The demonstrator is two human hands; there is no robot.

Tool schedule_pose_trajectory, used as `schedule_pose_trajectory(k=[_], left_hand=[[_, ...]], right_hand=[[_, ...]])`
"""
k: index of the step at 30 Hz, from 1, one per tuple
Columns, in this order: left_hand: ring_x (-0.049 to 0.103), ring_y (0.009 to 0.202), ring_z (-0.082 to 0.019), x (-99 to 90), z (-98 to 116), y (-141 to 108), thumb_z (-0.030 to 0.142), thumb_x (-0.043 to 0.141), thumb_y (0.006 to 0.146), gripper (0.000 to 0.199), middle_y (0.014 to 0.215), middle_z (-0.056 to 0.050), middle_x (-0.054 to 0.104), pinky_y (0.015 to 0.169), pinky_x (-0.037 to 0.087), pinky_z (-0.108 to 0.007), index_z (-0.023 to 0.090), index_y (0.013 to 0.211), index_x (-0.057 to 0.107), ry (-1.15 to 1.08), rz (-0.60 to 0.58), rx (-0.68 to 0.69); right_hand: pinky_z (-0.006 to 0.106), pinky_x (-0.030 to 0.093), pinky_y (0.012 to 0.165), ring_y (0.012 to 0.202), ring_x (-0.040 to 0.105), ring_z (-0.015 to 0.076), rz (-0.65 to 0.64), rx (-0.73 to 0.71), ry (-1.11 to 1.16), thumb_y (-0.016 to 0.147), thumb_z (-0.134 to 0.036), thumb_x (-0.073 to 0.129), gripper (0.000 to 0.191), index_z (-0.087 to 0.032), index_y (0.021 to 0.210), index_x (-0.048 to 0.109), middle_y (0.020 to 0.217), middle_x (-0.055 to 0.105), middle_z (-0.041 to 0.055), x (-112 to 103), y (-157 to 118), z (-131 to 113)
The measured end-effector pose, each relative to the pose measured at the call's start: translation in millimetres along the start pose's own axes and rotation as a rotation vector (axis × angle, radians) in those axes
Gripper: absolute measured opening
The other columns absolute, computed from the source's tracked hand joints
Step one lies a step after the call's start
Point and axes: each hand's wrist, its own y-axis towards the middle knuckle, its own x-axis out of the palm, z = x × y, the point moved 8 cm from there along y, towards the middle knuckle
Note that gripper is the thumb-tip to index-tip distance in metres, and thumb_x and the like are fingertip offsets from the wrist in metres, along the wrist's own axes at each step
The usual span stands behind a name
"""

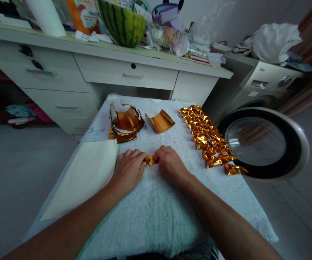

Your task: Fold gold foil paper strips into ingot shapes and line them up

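Note:
Between my two hands lies a narrow folded strip of gold foil paper, low over the cloth-covered table. My left hand is closed on its left end, and my right hand pinches the right end. The fingertips partly hide the strip. Just beyond them rests a curled gold foil sheet. Farther left is a stack of curled gold foil sheets with pale backs. Rows of folded gold foil pieces line the table's right side.
A large cream paper sheet lies under and beside my left forearm. Behind the table stands a white counter with drawers, bearing a cut watermelon and plastic bags. At right, a washing machine's round door hangs open near the table edge.

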Motion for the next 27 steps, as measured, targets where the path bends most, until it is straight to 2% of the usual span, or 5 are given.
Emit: schedule_pose_trajectory(k=[5,9,17,22,27], left_hand=[[0.051,0.093,-0.024,3.6,-3,1,0.016,0.046,0.09,0.019,0.097,-0.004,0.062,0.079,0.036,-0.037,0.024,0.099,0.061,-0.005,-0.02,-0.006],[0.049,0.093,-0.025,4.1,0,-2,0.011,0.044,0.088,0.026,0.099,-0.005,0.061,0.077,0.035,-0.038,0.024,0.104,0.06,0.026,-0.029,0.004],[0.048,0.093,-0.025,4.4,1,-3,0.01,0.042,0.089,0.025,0.1,-0.006,0.061,0.077,0.034,-0.038,0.022,0.103,0.059,0.038,-0.044,0.008],[0.049,0.094,-0.025,3.3,1,-4,0.011,0.043,0.089,0.023,0.101,-0.006,0.061,0.078,0.035,-0.038,0.023,0.103,0.058,0.007,-0.03,0.014],[0.049,0.094,-0.025,2.2,4,-5,0.012,0.041,0.09,0.025,0.101,-0.006,0.061,0.078,0.035,-0.038,0.024,0.105,0.058,0.039,-0.041,0.006]], right_hand=[[0.03,0.036,0.082,0.087,0.051,0.0189,-0.004,0.041,-0.045,0.086,-0.008,0.047,0.019,-0.017,0.089,0.063,0.092,0.06,0.0062,0,1,-4],[0.032,0.036,0.079,0.086,0.05,0.0206,0.025,0.077,-0.105,0.091,-0.024,0.052,0.011,-0.018,0.089,0.061,0.094,0.06,0.0073,-3,1,-8],[0.036,0.037,0.08,0.093,0.051,0.0252,0.032,0.169,-0.15,0.09,-0.047,0.055,0.03,-0.017,0.092,0.059,0.098,0.06,0.0098,-5,0,-12],[0.037,0.038,0.08,0.094,0.051,0.0262,0.033,0.189,-0.153,0.088,-0.048,0.058,0.031,-0.017,0.094,0.059,0.098,0.06,0.0096,-4,-1,-14],[0.037,0.038,0.08,0.094,0.05,0.0258,0.036,0.192,-0.15,0.089,-0.043,0.057,0.025,-0.019,0.096,0.058,0.099,0.058,0.009,-2,-2,-12]])
